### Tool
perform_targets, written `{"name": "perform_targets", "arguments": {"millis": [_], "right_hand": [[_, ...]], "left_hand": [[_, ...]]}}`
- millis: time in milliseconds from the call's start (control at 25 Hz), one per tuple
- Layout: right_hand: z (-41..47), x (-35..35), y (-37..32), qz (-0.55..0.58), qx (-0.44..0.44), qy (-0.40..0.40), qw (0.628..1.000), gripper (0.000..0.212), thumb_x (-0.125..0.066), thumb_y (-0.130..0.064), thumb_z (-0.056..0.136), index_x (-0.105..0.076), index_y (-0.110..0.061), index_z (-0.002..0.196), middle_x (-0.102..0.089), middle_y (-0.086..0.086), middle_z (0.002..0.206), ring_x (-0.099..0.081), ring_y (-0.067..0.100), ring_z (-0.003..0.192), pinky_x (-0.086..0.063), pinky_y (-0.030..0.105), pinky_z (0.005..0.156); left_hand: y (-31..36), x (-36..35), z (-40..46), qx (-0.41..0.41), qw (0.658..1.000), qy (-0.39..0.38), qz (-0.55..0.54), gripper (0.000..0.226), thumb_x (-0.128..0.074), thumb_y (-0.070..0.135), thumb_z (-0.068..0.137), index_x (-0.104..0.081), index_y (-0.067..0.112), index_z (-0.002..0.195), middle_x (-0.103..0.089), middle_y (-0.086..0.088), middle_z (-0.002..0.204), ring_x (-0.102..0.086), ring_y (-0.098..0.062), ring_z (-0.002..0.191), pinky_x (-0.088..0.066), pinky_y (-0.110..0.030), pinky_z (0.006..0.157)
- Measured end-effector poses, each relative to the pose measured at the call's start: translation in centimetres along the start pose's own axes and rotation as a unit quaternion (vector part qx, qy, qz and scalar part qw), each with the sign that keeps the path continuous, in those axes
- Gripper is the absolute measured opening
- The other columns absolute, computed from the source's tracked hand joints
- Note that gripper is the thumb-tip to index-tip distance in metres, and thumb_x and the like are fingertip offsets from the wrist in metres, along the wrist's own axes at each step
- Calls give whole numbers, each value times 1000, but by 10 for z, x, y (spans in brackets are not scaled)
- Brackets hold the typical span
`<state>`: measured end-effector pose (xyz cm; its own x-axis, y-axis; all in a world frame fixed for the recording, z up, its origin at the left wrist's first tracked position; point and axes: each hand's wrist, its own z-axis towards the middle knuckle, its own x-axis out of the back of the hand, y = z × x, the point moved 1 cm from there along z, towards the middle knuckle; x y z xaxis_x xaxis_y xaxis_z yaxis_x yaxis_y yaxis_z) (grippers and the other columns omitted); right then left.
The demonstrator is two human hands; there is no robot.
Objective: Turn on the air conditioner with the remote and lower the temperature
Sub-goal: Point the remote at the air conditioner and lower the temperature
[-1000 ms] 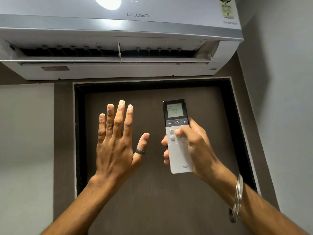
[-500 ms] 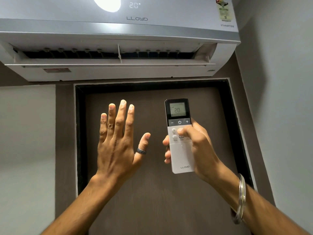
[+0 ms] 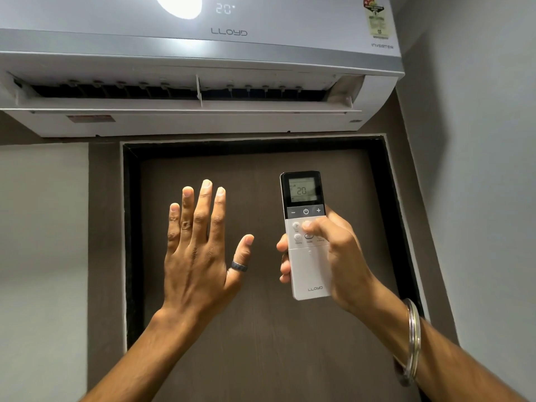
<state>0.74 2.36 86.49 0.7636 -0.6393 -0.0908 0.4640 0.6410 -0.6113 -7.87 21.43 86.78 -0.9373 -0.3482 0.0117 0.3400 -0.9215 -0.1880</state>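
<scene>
A white wall air conditioner (image 3: pixel 203 53) fills the top of the view, its louvre open and "20°" lit on its front panel. My right hand (image 3: pixel 339 256) grips a white and black remote (image 3: pixel 310 274) held upright, pointing at the unit. The remote's screen reads 20, and my thumb rests on the white buttons just below the minus, power and plus row. My left hand (image 3: pixel 200 256) is raised flat beside it with fingers spread, back toward me, holding nothing. A dark ring sits on that thumb.
A dark brown door (image 3: pixel 261 343) in a black frame stands straight ahead under the unit. Grey wall (image 3: pixel 478 198) closes in on the right, pale wall (image 3: pixel 40 256) on the left. A metal bangle (image 3: pixel 413 340) circles my right wrist.
The "20°" reading has lit up on the air conditioner's panel. The view has tilted slightly down, and the remote has shifted a little to the right. My left hand keeps its raised pose.
</scene>
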Motion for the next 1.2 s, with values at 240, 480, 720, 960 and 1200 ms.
{"name": "perform_targets", "arguments": {"millis": [240,480,720,960,1200], "right_hand": [[-5,2,-2,-41,0,44,998,26,-69,-40,93,-62,-17,100,-76,13,72,-71,29,49,-63,41,50],[-8,1,1,-70,4,38,997,17,-67,-37,102,-62,-21,105,-78,11,75,-74,28,53,-64,42,55],[-4,-2,-2,-64,6,45,997,17,-65,-37,103,-61,-20,106,-78,8,74,-74,26,53,-65,40,55],[-5,-4,-3,-62,0,59,996,17,-68,-39,100,-62,-23,101,-77,8,71,-73,27,51,-64,40,52],[-5,-9,-5,-38,2,24,999,15,-64,-34,105,-60,-19,103,-76,9,73,-73,24,52,-64,37,50]], "left_hand": [[5,2,2,7,1000,-2,-1,81,-33,58,101,-23,8,163,-12,-15,173,0,-32,161,2,-45,132],[13,4,6,13,1000,-3,-11,81,-31,59,100,-22,8,163,-11,-15,173,-1,-32,161,2,-46,132],[15,7,11,11,1000,0,-18,81,-33,58,100,-21,8,163,-11,-15,173,-1,-33,161,1,-47,132],[12,11,13,7,1000,-1,-18,81,-33,58,100,-21,7,163,-11,-16,173,0,-32,161,0,-48,132],[10,11,16,3,1000,3,-17,82,-32,59,100,-21,8,163,-10,-15,173,1,-31,161,2,-46,131]]}}
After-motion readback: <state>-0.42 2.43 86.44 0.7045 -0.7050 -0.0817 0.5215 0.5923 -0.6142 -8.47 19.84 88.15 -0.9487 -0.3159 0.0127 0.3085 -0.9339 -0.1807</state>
